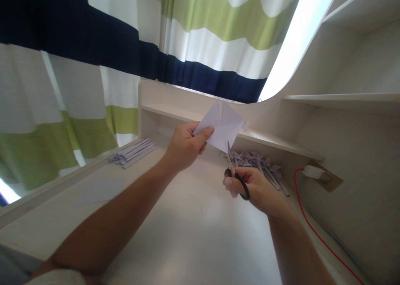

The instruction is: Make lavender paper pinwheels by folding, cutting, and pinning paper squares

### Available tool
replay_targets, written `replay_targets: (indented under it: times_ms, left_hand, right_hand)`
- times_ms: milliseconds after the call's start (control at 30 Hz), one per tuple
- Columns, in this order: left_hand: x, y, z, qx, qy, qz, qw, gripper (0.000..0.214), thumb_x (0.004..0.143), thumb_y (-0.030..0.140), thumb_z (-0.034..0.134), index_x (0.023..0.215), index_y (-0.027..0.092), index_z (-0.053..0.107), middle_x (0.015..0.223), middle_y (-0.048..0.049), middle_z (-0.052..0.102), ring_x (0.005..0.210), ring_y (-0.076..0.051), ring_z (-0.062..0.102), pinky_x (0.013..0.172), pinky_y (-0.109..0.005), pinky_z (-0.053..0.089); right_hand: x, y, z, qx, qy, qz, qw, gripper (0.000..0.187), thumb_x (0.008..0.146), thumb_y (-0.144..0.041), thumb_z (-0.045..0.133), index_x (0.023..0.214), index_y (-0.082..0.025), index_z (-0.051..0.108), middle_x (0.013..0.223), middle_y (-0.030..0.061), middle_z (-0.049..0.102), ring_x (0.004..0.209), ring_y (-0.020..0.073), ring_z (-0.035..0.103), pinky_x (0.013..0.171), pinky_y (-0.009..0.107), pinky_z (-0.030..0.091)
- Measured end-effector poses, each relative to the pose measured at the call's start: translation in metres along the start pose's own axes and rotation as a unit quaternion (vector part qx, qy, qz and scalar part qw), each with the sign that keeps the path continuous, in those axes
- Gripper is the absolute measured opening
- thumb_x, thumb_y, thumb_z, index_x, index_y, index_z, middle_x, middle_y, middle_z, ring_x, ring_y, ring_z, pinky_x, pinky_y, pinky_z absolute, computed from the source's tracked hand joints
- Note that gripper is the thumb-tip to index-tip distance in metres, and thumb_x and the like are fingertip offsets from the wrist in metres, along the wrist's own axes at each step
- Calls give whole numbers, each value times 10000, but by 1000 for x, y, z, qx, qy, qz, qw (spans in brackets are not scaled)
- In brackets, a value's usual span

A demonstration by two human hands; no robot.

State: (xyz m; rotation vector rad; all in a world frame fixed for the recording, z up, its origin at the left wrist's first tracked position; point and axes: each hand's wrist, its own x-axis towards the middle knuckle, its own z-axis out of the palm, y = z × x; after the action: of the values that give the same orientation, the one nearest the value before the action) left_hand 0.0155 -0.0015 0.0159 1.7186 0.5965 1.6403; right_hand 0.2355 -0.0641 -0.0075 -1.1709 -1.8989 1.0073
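My left hand (184, 145) pinches a folded white paper square (222, 124) by its left corner and holds it up above the desk. A narrow slit shows at the paper's top corner. My right hand (254, 187) grips black-handled scissors (235, 168), fingers through the loops. The blades point up and their tips meet the paper's lower corner.
On the white desk (193, 226), a bundle of rolled paper sticks (133, 153) lies at the left and a heap of paper pinwheels (256, 162) at the right under a low shelf (275, 140). A red cable (308, 222) runs to a wall plug (314, 172). Striped curtains hang behind.
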Motion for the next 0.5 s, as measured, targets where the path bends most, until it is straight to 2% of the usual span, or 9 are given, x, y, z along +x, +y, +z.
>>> replay_targets:
  times_ms: [500]
  left_hand:
    - [-2,2,2,9,14,1,1000,414,923,435,675,617,180,563,502,41,508,460,-87,445,447,-230,320]
  right_hand:
    - [-2,0,-2,-20,6,5,1000,421,866,-542,743,677,-187,619,614,-23,538,582,126,432,568,286,309]
